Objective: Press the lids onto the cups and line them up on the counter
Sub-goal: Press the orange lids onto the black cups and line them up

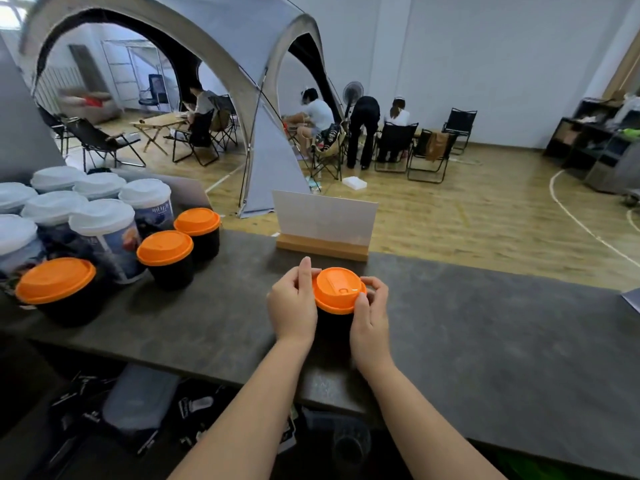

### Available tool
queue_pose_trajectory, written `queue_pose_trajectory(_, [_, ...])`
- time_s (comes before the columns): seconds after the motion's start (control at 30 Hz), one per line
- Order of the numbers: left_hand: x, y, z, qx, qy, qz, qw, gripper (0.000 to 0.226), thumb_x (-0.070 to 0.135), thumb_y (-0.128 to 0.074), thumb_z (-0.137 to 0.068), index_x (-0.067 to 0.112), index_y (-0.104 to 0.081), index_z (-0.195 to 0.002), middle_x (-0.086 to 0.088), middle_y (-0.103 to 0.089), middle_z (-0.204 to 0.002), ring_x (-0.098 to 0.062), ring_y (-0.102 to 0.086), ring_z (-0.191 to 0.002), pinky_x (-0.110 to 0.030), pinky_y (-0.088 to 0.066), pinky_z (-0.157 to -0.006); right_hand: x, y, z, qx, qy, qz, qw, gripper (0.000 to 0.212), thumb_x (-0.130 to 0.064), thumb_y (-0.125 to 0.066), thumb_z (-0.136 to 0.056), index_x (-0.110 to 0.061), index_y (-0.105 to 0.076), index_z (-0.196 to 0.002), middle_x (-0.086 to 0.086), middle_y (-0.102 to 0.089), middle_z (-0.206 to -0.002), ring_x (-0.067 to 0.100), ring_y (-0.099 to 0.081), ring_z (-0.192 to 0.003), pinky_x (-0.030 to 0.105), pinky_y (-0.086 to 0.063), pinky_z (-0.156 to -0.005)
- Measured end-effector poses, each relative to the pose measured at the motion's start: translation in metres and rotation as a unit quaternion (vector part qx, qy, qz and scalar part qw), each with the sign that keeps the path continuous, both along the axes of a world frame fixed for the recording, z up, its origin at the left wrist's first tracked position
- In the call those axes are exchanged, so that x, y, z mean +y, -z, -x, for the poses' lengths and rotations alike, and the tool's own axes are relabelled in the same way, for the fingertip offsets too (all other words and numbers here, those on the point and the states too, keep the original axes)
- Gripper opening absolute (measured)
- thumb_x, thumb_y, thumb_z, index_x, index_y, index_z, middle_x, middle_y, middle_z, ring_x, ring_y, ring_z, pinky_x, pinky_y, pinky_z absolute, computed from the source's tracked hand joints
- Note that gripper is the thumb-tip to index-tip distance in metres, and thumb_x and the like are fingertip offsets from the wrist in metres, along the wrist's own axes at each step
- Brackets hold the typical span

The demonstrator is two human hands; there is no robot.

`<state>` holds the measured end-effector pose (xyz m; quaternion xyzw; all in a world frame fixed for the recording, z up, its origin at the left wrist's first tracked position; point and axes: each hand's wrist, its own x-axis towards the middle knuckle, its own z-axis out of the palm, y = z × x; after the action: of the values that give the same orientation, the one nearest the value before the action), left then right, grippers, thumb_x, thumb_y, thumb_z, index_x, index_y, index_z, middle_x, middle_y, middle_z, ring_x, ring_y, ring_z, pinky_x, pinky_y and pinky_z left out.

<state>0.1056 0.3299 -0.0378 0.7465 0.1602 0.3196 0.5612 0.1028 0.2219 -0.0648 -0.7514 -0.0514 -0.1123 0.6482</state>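
Dark tabletop (485, 327), three lidded black cups (166, 259) ranked at left. Centre: black cup (334, 327) gripped by left hand (294, 303) and right hand (370, 317), pinching its orange lid (339, 289). Step: sealing. Next, probably: press the rim down, join the row.

bright, even light; bowed, blurry edges

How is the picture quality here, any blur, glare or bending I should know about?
Head view: wide-angle bending curves the tent arch and floor lines; the left edge is smeared, blurring the white-lidded cups; a small glare spot sits on the orange lid between the left hand and right hand; light is even and the shadows soft.
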Motion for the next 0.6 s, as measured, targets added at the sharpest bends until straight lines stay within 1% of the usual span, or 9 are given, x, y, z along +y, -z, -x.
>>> queue_pose_trajectory(0.07, [-0.003,0.002,0.004,0.001,0.027,0.014,1.0,0.039,0.043,-0.04,-0.103,0.03,-0.074,-0.087,0.018,-0.069,-0.075,0.003,-0.065,-0.075,-0.01,-0.045,-0.064,0.0,0.003,0.001,-0.014,0.018,0.009,1.0,0.033,-0.041,-0.031,-0.091,-0.027,-0.037,-0.119,0.002,-0.059,-0.108,0.009,-0.058,-0.097,0.019,-0.042,-0.078])
queue_pose_trajectory(0.13, [-0.008,0.01,0.009,-0.018,0.082,0.026,0.996,0.033,0.043,-0.038,-0.101,0.033,-0.069,-0.103,0.02,-0.069,-0.093,0.005,-0.064,-0.091,-0.007,-0.045,-0.072,-0.001,0.004,0.0,-0.016,0.015,0.016,1.0,0.031,-0.042,-0.03,-0.09,-0.031,-0.035,-0.119,-0.001,-0.06,-0.105,0.012,-0.059,-0.095,0.026,-0.045,-0.078])
queue_pose_trajectory(0.17, [-0.01,0.015,0.011,-0.023,0.107,0.027,0.994,0.032,0.044,-0.037,-0.098,0.034,-0.065,-0.11,0.021,-0.067,-0.101,0.006,-0.061,-0.096,-0.006,-0.045,-0.075,-0.001,0.004,-0.002,-0.02,0.006,0.029,0.999,0.035,-0.045,-0.029,-0.09,-0.033,-0.035,-0.122,-0.006,-0.059,-0.106,0.01,-0.059,-0.094,0.025,-0.046,-0.077])
queue_pose_trajectory(0.23, [-0.012,0.023,0.011,-0.016,0.132,0.022,0.991,0.034,0.047,-0.033,-0.096,0.036,-0.056,-0.12,0.023,-0.061,-0.108,0.009,-0.058,-0.099,-0.009,-0.047,-0.077,0.0,0.006,-0.004,-0.04,-0.011,0.063,0.997,0.049,-0.055,-0.023,-0.088,-0.037,-0.036,-0.131,-0.016,-0.054,-0.11,0.004,-0.058,-0.095,0.015,-0.045,-0.077])
queue_pose_trajectory(0.27, [-0.013,0.028,0.009,-0.014,0.134,0.016,0.991,0.035,0.048,-0.031,-0.097,0.038,-0.053,-0.122,0.023,-0.06,-0.109,0.008,-0.058,-0.1,-0.014,-0.049,-0.079,0.0,0.008,-0.005,-0.047,-0.013,0.076,0.996,0.054,-0.059,-0.021,-0.087,-0.038,-0.036,-0.134,-0.016,-0.053,-0.112,0.001,-0.056,-0.097,0.01,-0.042,-0.077])
queue_pose_trajectory(0.33, [-0.014,0.032,0.006,-0.021,0.131,0.007,0.991,0.036,0.047,-0.026,-0.099,0.038,-0.051,-0.123,0.023,-0.059,-0.113,0.005,-0.058,-0.103,-0.017,-0.05,-0.083,0.0,0.01,-0.006,-0.051,-0.014,0.082,0.995,0.048,-0.058,-0.021,-0.09,-0.043,-0.035,-0.133,-0.015,-0.052,-0.115,-0.002,-0.055,-0.098,0.007,-0.04,-0.076])
queue_pose_trajectory(0.43, [-0.014,0.032,0.004,-0.037,0.128,0.012,0.991,0.039,0.042,-0.024,-0.098,0.033,-0.052,-0.124,0.019,-0.059,-0.115,0.005,-0.057,-0.106,-0.009,-0.047,-0.083,0.001,0.011,-0.008,-0.053,-0.014,0.089,0.995,0.048,-0.059,-0.018,-0.091,-0.042,-0.032,-0.133,-0.013,-0.052,-0.118,-0.002,-0.055,-0.099,0.004,-0.039,-0.074])
queue_pose_trajectory(0.5, [-0.014,0.033,0.003,-0.048,0.125,0.01,0.991,0.039,0.037,-0.024,-0.098,0.029,-0.054,-0.122,0.017,-0.059,-0.113,0.007,-0.056,-0.106,-0.005,-0.044,-0.082,0.002,0.012,-0.007,-0.056,-0.012,0.091,0.994,0.052,-0.063,-0.015,-0.088,-0.042,-0.03,-0.133,-0.013,-0.052,-0.117,-0.002,-0.055,-0.1,0.005,-0.04,-0.075])
queue_pose_trajectory(0.6, [-0.015,0.033,0.002,-0.056,0.121,0.0,0.991,0.041,0.036,-0.024,-0.098,0.025,-0.055,-0.122,0.013,-0.06,-0.113,0.006,-0.056,-0.105,-0.003,-0.041,-0.082,0.003,0.013,-0.007,-0.058,-0.01,0.095,0.994,0.045,-0.062,-0.015,-0.09,-0.048,-0.027,-0.131,-0.013,-0.051,-0.118,0.001,-0.056,-0.101,0.014,-0.045,-0.079])
